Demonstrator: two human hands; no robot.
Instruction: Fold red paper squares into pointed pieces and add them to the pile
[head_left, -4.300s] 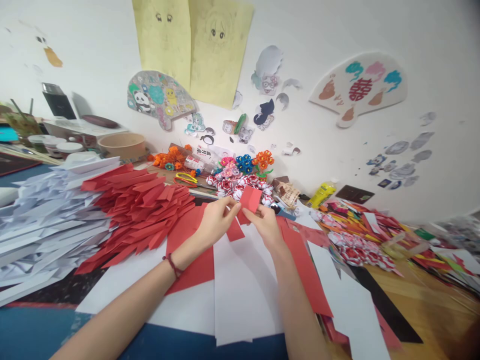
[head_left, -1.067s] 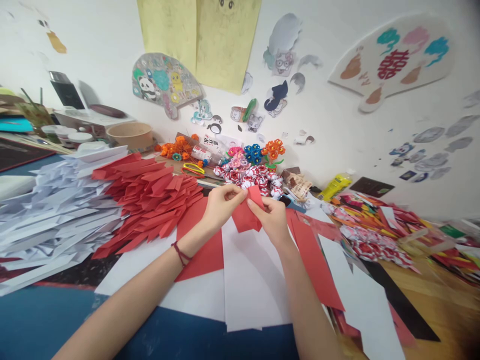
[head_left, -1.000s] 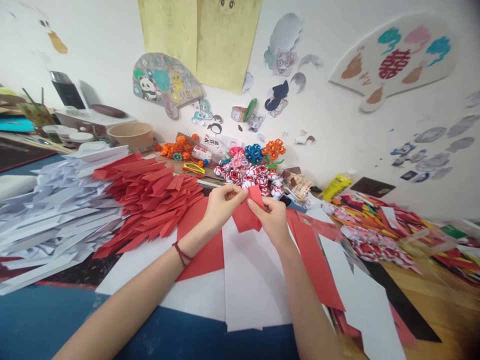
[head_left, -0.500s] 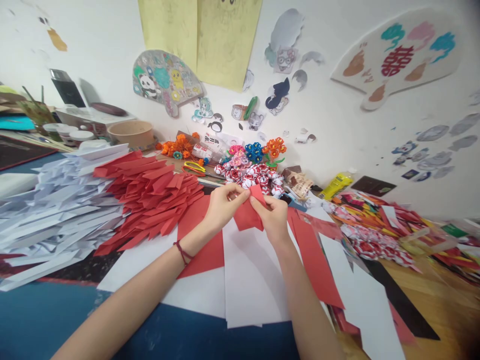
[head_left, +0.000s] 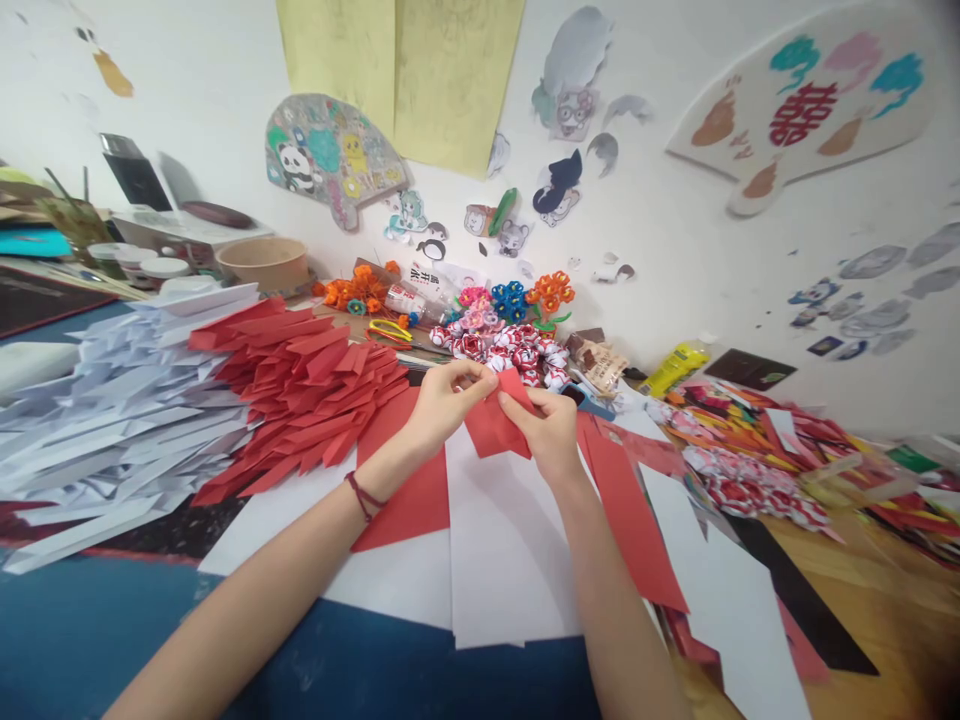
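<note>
Between my two hands is a small piece of red paper point(head_left: 496, 428), partly folded, held just above the sheets on the table. My left hand point(head_left: 448, 402) pinches its upper left edge between thumb and fingers. My right hand point(head_left: 549, 425) grips its right side, the thumb pressed on the front. Below lie white paper sheets point(head_left: 506, 550) and a red sheet point(head_left: 409, 500). To the left is a pile of folded red strips point(head_left: 307, 390), with a heap of folded white strips point(head_left: 142, 390) beyond it.
Behind my hands stand red-and-white paper flowers point(head_left: 517, 350) and orange flowers point(head_left: 551, 295). A round tan container point(head_left: 264, 265) sits at back left. On the right lie a yellow bottle point(head_left: 677, 368), red paper strips point(head_left: 634, 510) and a colourful paper pile point(head_left: 750, 410). The wall closes the back.
Both hands stay almost in place on the red paper. Its lower part has tilted slightly; the whole view has shifted a little.
</note>
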